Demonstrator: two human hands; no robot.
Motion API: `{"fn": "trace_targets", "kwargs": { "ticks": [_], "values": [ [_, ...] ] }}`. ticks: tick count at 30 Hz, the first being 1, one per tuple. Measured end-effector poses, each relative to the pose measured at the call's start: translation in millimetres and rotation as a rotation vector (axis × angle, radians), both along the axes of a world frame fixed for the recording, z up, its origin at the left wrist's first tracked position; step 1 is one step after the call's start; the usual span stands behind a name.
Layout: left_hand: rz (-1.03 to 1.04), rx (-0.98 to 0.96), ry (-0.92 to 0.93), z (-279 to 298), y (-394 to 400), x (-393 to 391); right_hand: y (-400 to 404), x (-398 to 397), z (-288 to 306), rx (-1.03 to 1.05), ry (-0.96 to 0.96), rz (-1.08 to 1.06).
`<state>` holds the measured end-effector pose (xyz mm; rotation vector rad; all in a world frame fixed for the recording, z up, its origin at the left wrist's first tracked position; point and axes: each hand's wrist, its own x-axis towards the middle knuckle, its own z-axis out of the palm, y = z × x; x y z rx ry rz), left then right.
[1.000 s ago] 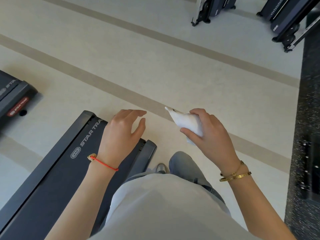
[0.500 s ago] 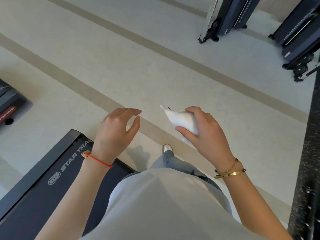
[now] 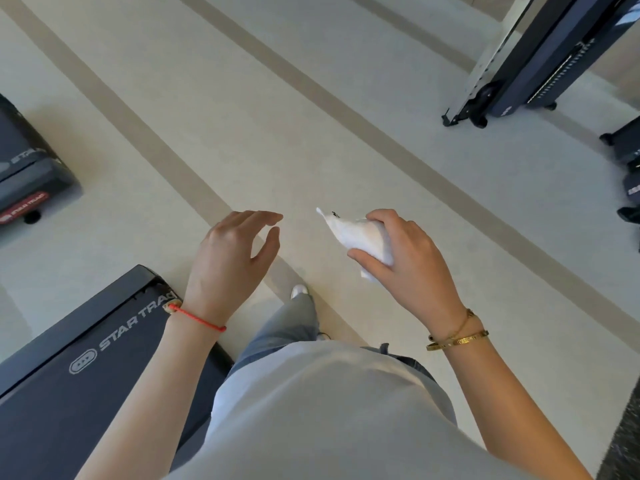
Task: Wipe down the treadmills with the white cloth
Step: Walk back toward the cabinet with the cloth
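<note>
The white cloth (image 3: 360,237) is bunched and gripped in the right hand (image 3: 412,261), fingers (image 3: 367,256) curled round it, held in the air above the pale floor (image 3: 242,116). The left hand (image 3: 232,258) is held beside it, apart, fingers loosely spread and holding nothing. A treadmill (image 3: 86,368) marked STAR TRAC lies under the left forearm; another (image 3: 24,174) is seen at the left edge, and more (image 3: 540,57) at the top right.
</note>
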<state>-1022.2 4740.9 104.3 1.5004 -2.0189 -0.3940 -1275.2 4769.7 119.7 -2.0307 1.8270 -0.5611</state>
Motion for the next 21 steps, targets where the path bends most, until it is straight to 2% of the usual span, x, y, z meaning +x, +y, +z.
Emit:
{"fn": "trace_targets", "kwargs": {
  "ticks": [9,21],
  "values": [
    [0.102,0.022,0.001,-17,-140,4,-163,0,-21,0.031,-0.011,0.035],
    [0.166,0.005,-0.028,0,-373,44,-421,39,-1,-0.004,-0.042,0.08]
  ]
}}
